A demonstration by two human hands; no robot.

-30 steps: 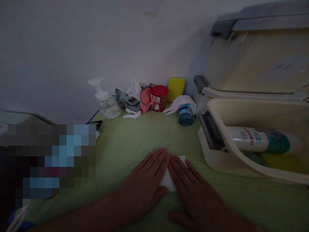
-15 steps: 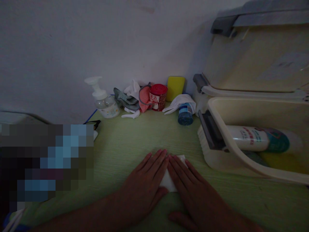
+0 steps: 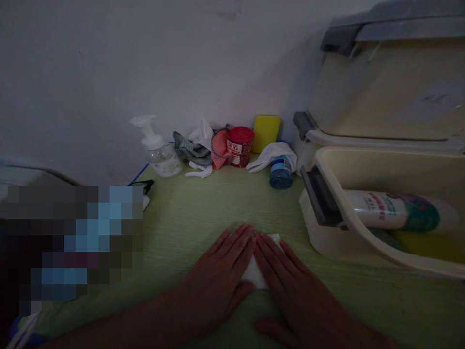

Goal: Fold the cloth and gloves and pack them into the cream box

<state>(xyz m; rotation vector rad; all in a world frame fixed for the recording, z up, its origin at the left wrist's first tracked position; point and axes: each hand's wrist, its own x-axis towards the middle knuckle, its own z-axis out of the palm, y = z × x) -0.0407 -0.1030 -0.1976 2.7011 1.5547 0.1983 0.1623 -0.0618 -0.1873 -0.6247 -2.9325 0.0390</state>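
Note:
A small white sheet, perhaps a tissue or wipe (image 3: 255,274), lies flat on the green tabletop (image 3: 203,203). My left hand (image 3: 223,271) rests palm down over its left part, fingers stretched out. From the other side my right hand (image 3: 290,276) lies flat over its right part, thumb held apart on the table. The fingertips of both hands nearly meet at the sheet's far edge. Its middle and top right corner show; the rest is hidden under my hands.
At right stands a cream bin (image 3: 327,247) with its lid raised, holding a white and teal bottle (image 3: 385,211). Along the wall are a pump bottle (image 3: 162,157), crumpled cloths (image 3: 194,150), a red tub (image 3: 240,148), a yellow sponge (image 3: 267,133) and a blue jar (image 3: 281,174).
The whole view has shifted slightly, so everything sits a little further right. My hands stay flat on the white sheet in the same pose.

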